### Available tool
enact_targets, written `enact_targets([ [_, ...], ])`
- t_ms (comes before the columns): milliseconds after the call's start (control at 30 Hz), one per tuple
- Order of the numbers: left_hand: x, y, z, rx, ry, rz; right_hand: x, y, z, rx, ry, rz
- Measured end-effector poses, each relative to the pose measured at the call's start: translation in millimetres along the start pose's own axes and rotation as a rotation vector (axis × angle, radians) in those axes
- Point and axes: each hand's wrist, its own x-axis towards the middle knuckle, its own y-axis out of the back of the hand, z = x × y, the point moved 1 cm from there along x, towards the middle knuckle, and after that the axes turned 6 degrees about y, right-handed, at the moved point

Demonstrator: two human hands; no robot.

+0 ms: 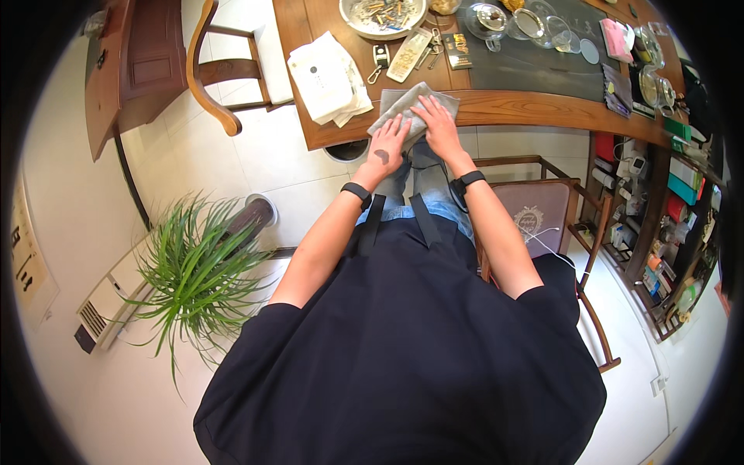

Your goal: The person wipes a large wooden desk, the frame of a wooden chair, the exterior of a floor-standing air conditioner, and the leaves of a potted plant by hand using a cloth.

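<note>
A gray cloth (401, 106), partly folded, lies on the front edge of the wooden table (523, 108). My left hand (387, 145) rests on its left part with the fingers stretched forward; a dark mark shows on the back of that hand. On the cloth's right part lies my right hand (440, 129), fingers spread. Whether either hand pinches the fabric cannot be told. Left of the cloth is a white pack of paper tissues (322, 78). Behind it are a key fob with a carabiner (381, 56), a pale embossed tray-like piece (409, 55), keys (435, 49) and a dark box (458, 51).
A round ashtray with cigarette butts (350, 23) stands at the back, glass teaware (487, 24) to its right. A wooden armchair (526, 200) is close at my right, a potted plant (192, 279) at my left. Another chair (226, 70) stands beside the table's left end.
</note>
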Motion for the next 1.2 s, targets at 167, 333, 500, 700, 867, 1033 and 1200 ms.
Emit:
enact_targets([
  [167,41,-10,46,-0.016,-0.091,0.009,-16,40,45,-0.074,-0.102,0.064],
  [333,57,-22,73,0.063,-0.041,0.08,-26,54,61,-0.107,-0.165,0.076],
  [500,36,-11,60,0.135,-0.043,0.167,-31,40,40,-0.234,-0.082,0.034],
  [700,-11,-5,-14,0.012,-0.078,0.287,-27,3,-22,-0.302,0.063,-0.062],
  [867,-70,17,-105,-0.03,-0.029,0.319,-11,-71,-117,-0.377,0.02,-0.144],
  [1033,-172,3,-229,-0.298,0.168,0.427,26,-159,-219,-0.296,0.211,-0.366],
  [1200,-312,-18,-306,-0.513,0.515,0.059,19,-248,-314,-0.145,0.261,-1.032],
])
